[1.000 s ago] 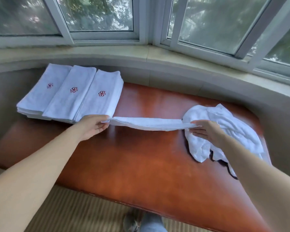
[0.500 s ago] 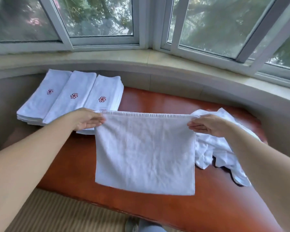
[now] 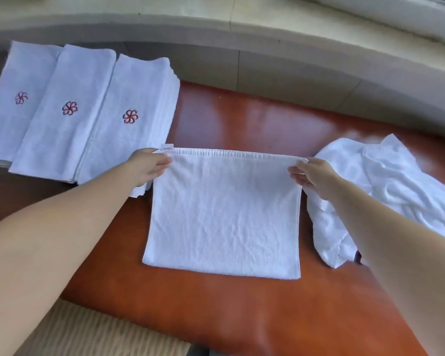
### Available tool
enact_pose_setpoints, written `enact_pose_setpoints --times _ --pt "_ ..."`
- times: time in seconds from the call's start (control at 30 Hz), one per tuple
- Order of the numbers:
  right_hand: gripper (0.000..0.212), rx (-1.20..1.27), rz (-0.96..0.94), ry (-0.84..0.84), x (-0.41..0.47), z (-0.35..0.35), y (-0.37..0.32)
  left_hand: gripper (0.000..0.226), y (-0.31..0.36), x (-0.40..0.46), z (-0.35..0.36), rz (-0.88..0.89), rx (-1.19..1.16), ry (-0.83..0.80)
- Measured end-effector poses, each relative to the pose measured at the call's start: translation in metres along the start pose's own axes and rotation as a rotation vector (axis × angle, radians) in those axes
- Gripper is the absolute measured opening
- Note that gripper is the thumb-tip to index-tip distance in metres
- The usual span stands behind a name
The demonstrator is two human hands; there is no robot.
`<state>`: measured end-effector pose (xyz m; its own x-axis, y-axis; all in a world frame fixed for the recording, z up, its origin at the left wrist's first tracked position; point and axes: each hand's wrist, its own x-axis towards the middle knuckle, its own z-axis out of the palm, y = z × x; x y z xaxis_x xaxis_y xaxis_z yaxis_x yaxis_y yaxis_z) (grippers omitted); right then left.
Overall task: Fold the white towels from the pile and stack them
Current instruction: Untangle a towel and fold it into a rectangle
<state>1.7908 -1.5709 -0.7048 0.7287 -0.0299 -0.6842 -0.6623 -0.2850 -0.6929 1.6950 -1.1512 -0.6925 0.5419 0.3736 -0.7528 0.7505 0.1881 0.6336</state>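
Towel in hand: a white towel (image 3: 224,217) is lying spread on the red-brown surface (image 3: 242,317), its far hem being held taut between both hands; it looks already doubled, though the layers are hard to tell apart.
Left grip: the left hand (image 3: 147,165) is pinching the far left corner, fingers curled onto the cloth beside a small sewn label.
Right grip: the right hand (image 3: 314,177) is pinching the far right corner in the same way.
Folded stacks: three stacks of folded towels (image 3: 129,119), each showing a red flower emblem on top, are sitting side by side at the left end of the surface, the nearest just beside the left hand.
Unfolded pile: a crumpled pile (image 3: 396,181) of white towels is waiting at the right end, partly under the right forearm.
Progress: judging by this, most of the work is done; this towel is needing further folds and stacking, then the pile's remainder.
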Motion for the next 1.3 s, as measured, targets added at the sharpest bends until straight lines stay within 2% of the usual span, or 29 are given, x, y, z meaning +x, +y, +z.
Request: enact_pose_setpoints --times 0.13,0.27,0.33,0.43,0.57,0.67,0.77,0.9,1.2,1.3 --pt "0.009 0.047 0.028 -0.012 -0.005 -0.008 -0.004 0.026 0.006 -0.008 -0.004 -0.026 -0.005 -0.003" --pt "0.03 0.059 0.019 -0.019 -0.031 -0.016 0.002 0.03 -0.001 -0.035 -0.017 -0.045 -0.014 -0.028" --pt "0.03 0.055 0.017 0.026 -0.05 -0.018 0.016 0.022 -0.014 -0.048 -0.025 -0.044 -0.011 -0.001" --pt "0.018 -0.011 0.036 0.081 -0.083 -0.021 0.051 0.011 -0.046 -0.071 -0.035 -0.049 0.038 0.028" --pt "0.008 -0.055 0.032 0.077 -0.123 -0.023 0.108 0.019 -0.094 -0.1 -0.046 -0.032 0.113 0.015" --pt "0.008 -0.099 0.008 0.088 -0.141 -0.02 0.144 0.022 -0.132 -0.111 -0.052 -0.019 0.127 0.013" --pt "0.012 -0.18 -0.026 0.105 -0.146 -0.016 0.177 0.013 -0.167 -0.112 -0.054 -0.004 0.151 0.011" --pt "0.026 -0.386 -0.025 0.113 -0.145 -0.007 0.209 0.007 -0.211 -0.103 -0.053 0.061 0.311 0.023" --pt "0.025 -0.546 -0.121 0.187 -0.145 0.006 0.236 0.014 -0.252 -0.087 -0.053 0.186 0.51 0.096" --pt "0.024 -0.636 -0.099 0.211 -0.153 0.013 0.229 0.018 -0.249 -0.096 -0.048 0.208 0.693 0.168"
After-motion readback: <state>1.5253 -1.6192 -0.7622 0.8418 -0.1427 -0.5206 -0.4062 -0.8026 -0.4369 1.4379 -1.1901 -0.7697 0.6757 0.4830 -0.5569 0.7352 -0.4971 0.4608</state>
